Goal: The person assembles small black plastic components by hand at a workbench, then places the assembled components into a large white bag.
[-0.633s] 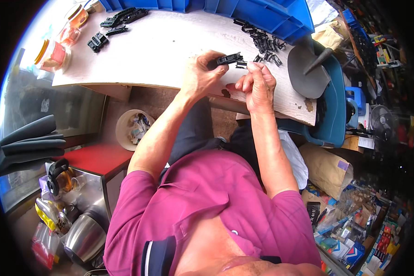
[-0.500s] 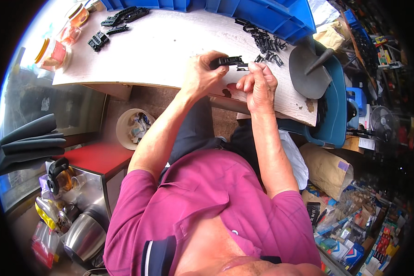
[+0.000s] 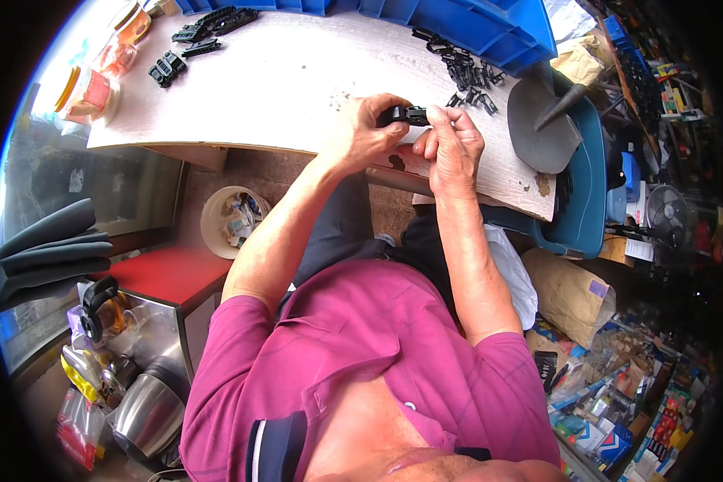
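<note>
Over the front part of the table, my left hand (image 3: 365,128) grips a black plastic part (image 3: 403,116) between thumb and fingers. My right hand (image 3: 455,145) is closed at the part's right end, its thumb and forefinger pinched there. A small black clip-like piece seems to lie between those fingertips, but they mostly hide it. Several loose small black clips (image 3: 467,72) lie in a pile at the far right of the table. At the far left rest several larger black ribbed parts (image 3: 167,70), like the one in my left hand.
Blue plastic crates (image 3: 466,32) line the table's far edge. A dark grey cone-shaped piece (image 3: 542,128) sits by a teal bin (image 3: 590,193) at the right. Orange-lidded jars (image 3: 84,92) stand at the left; a white waste bucket (image 3: 217,221) is below the table.
My right fingers have brought the small black clip against the end of the black plastic part, where a gap showed before. The left hand has turned the part slightly.
</note>
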Action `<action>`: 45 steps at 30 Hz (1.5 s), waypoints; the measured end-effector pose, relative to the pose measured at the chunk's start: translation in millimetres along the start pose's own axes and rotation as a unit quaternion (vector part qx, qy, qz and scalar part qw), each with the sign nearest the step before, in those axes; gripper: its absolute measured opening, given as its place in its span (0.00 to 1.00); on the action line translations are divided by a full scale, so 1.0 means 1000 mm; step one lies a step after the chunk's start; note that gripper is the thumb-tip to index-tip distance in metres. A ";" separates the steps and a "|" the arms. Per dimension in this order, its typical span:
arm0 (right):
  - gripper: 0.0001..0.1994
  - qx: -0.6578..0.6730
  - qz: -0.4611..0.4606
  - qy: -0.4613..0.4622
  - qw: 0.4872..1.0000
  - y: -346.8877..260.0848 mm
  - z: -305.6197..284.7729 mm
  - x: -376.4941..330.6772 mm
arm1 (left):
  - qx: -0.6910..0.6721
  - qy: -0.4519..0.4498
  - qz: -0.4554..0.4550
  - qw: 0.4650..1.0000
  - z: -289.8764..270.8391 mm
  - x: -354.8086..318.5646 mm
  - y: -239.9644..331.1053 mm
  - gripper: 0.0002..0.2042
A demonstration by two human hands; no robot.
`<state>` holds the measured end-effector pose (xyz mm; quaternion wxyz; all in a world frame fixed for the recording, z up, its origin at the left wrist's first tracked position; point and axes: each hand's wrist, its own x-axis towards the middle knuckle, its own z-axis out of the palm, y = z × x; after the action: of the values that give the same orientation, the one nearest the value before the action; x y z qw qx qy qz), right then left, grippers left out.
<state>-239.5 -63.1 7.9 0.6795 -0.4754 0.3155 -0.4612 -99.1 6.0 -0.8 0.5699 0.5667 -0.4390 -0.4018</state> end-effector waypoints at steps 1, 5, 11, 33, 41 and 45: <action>0.08 -0.001 0.002 0.002 1.000 0.000 0.000 0.000 | 0.019 -0.003 0.029 0.999 0.000 0.001 -0.001 0.15; 0.07 -0.033 0.013 0.005 0.999 0.002 -0.002 0.007 | 0.054 0.021 0.045 0.997 0.008 0.003 0.000 0.17; 0.06 -0.030 0.040 0.019 0.999 -0.002 0.007 0.007 | 0.049 0.119 0.043 0.991 0.021 0.002 0.013 0.14; 0.14 -0.290 0.096 0.179 0.935 -0.011 0.046 0.121 | -0.093 0.158 0.050 0.982 -0.002 0.000 -0.001 0.15; 0.12 -0.450 0.135 0.196 0.861 -0.011 0.062 0.138 | -0.037 0.174 0.067 0.982 -0.004 -0.002 -0.006 0.15; 0.11 -0.470 0.107 0.205 0.852 -0.011 0.063 0.135 | -0.098 0.181 0.063 0.977 -0.002 0.000 -0.006 0.15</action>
<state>-137.4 -167.1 41.4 0.3396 -0.5959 0.6759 -0.2695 -96.8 6.3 -6.2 0.7166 0.5426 -0.3222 -0.2969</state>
